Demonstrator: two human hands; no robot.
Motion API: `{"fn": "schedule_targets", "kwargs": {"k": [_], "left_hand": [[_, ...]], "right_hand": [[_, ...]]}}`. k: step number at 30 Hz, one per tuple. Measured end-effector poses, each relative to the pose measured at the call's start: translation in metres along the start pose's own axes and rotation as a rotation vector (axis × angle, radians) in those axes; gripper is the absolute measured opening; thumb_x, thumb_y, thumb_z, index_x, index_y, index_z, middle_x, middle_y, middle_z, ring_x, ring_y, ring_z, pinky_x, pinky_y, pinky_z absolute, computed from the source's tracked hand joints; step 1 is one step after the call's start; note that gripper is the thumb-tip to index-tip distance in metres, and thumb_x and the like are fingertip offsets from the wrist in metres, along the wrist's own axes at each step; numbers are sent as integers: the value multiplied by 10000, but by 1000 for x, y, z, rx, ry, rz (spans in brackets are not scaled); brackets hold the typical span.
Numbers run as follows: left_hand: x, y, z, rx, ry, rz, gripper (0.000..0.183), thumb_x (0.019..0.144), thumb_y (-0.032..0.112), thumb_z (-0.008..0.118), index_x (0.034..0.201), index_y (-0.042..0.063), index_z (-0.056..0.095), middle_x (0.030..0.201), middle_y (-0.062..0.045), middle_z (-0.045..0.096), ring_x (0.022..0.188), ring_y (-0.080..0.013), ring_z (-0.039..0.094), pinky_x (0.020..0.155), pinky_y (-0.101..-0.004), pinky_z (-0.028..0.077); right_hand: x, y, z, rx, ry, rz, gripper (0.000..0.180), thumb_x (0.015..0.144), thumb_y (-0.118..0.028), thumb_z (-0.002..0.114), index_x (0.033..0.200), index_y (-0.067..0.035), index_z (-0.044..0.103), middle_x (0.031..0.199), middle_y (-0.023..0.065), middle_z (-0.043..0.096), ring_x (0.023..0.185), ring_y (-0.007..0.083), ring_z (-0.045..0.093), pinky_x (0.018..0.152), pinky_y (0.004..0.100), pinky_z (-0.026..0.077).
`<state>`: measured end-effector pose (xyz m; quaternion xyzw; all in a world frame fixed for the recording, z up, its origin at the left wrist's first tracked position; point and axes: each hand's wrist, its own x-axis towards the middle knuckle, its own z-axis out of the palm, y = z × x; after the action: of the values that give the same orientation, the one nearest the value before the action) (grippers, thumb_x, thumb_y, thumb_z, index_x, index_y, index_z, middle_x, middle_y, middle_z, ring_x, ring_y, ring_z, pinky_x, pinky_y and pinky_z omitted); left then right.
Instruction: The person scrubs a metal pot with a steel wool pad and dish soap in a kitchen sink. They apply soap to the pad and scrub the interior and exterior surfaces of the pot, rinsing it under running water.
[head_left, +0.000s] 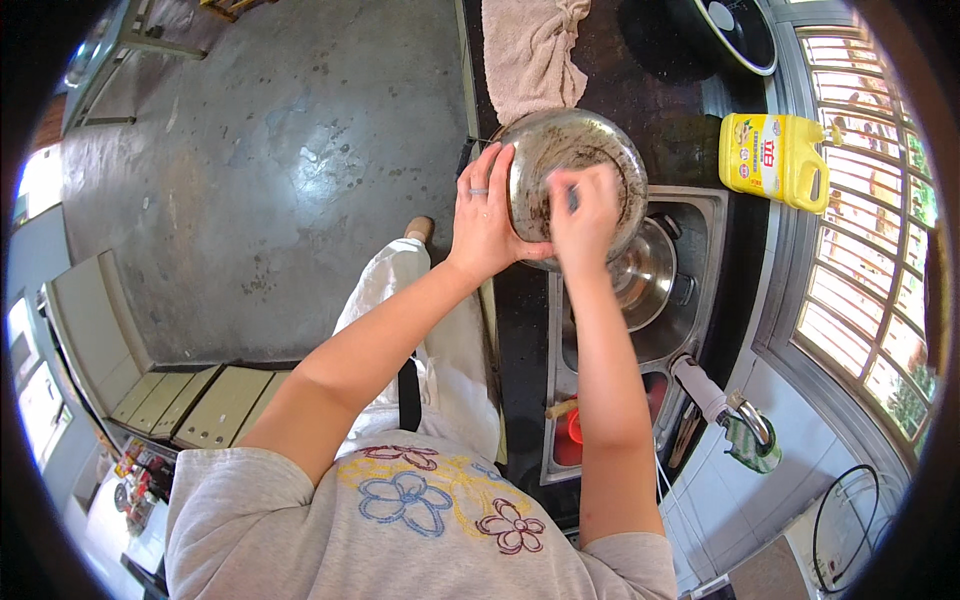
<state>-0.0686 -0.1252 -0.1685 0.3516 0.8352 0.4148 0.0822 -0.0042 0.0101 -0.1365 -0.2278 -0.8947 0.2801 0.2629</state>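
Note:
A round metal pot (536, 135) shows its stained, brown-marked outer bottom to me, at the edge of the dark counter beside the sink. My left hand (484, 214) braces its near left side, fingers spread on the metal and a ring on one finger. Against the stained bottom is my right hand (585, 210), blurred, its fingers closed around something small and dark that is mostly hidden. Behind and below the pot, another shiny metal pot (649, 277) with dark handles sits in the sink basin (694, 330).
A pink towel (529, 60) lies past the pot. A yellow detergent jug (769, 161) stands by the window, with a black round vessel (739, 30) farther off. The faucet (750, 420) is at the lower right. The smaller basin holds red items (571, 427).

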Motion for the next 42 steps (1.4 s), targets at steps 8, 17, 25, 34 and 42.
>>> {"fn": "schedule_targets", "kwargs": {"k": [8, 17, 25, 34, 42], "left_hand": [[-1, -7, 4, 26, 29, 21, 1382, 425, 526, 943, 1510, -7, 273, 1482, -214, 339, 1341, -437, 353, 1137, -522, 318], [-3, -2, 4, 20, 18, 9, 1407, 419, 564, 938, 1515, -9, 267, 1484, -220, 340, 1347, -434, 351, 1143, -526, 306], [-3, 1, 2, 20, 6, -18, 1376, 430, 533, 935, 1513, 2, 273, 1492, -214, 334, 1349, -437, 351, 1140, -522, 312], [-4, -1, 3, 25, 8, -6, 1374, 431, 538, 937, 1508, -6, 279, 1481, -221, 345, 1332, -447, 372, 1132, -531, 318], [-3, 1, 5, -8, 40, 23, 1358, 429, 509, 936, 1513, 7, 290, 1472, -221, 356, 1325, -450, 376, 1124, -534, 326]], "right_hand": [[-18, -12, -6, 63, -54, 130, 79, 812, -61, 743, 858, -57, 678, 872, 96, 568, 851, 300, 608, 771, 406, 492], [-19, -16, -5, 13, 2, 140, 94, 813, -69, 730, 801, -42, 640, 877, 137, 559, 840, 346, 592, 759, 427, 482], [-1, -12, 3, -25, 90, 157, 66, 833, -53, 699, 861, -33, 643, 893, 134, 560, 857, 363, 591, 773, 439, 480], [10, -6, 1, -37, 70, 177, 85, 826, -71, 720, 833, -37, 643, 888, 124, 578, 857, 350, 605, 771, 434, 489], [19, -11, -3, -27, 51, 216, 88, 823, -52, 721, 811, -33, 636, 871, 127, 583, 841, 347, 607, 758, 428, 484]]}}
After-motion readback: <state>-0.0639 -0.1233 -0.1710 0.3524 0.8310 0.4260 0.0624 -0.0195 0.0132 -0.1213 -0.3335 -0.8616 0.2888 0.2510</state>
